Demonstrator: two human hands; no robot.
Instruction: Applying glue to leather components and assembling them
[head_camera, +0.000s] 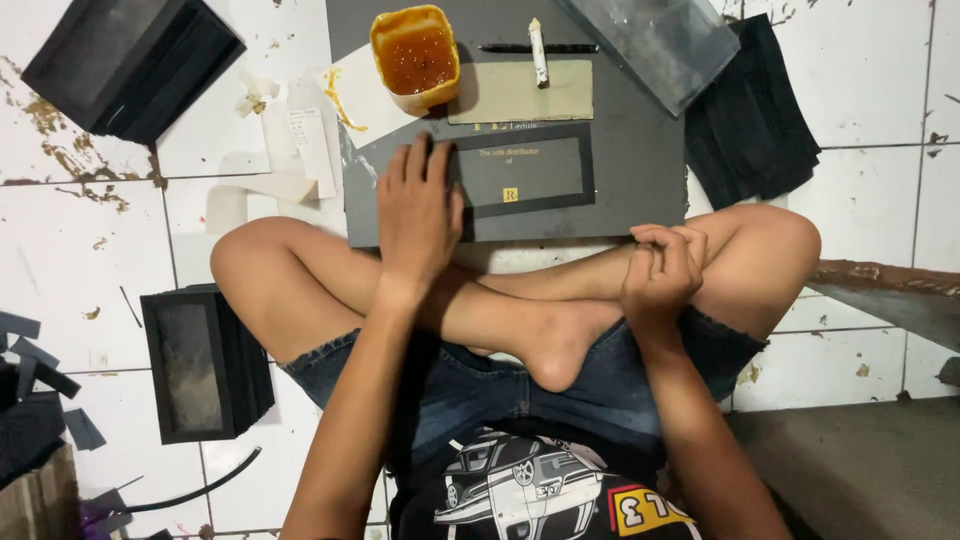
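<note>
Head view, person sitting cross-legged on a white tiled floor (880, 80), grey board (640, 170) laid in front of the knees as the landmark. Far left of the board: a stack of black window-lid boxes (205, 362) standing by the left knee, another black box (130, 65) up at the far corner, black strip offcuts (40, 370) at the frame edge, white paper scraps (290, 160) just off the board's left edge. On the board's far left corner: an orange tub of amber glue (416, 55) sitting on white paper. Left hand (418, 210) lies flat on the board's near left part, grip spread, fingers straight, fingertips touching the left end of a black framed panel (522, 172) with small gold print; holding nothing. The panel lies flat mid-board. Just beyond it, a plain grey card strip (520, 92) with a small white stick (539, 52) across it and a thin black rod (540, 47) behind that. Right hand (660, 265) is off the board at its near right edge, resting on the right shin, grip curled closed; can't tell whether anything is inside. Far right corner of the board: a clear plastic sleeve (650, 35) overlapping it, and a stack of black sheets (750, 120) on the floor just right of the board.
</note>
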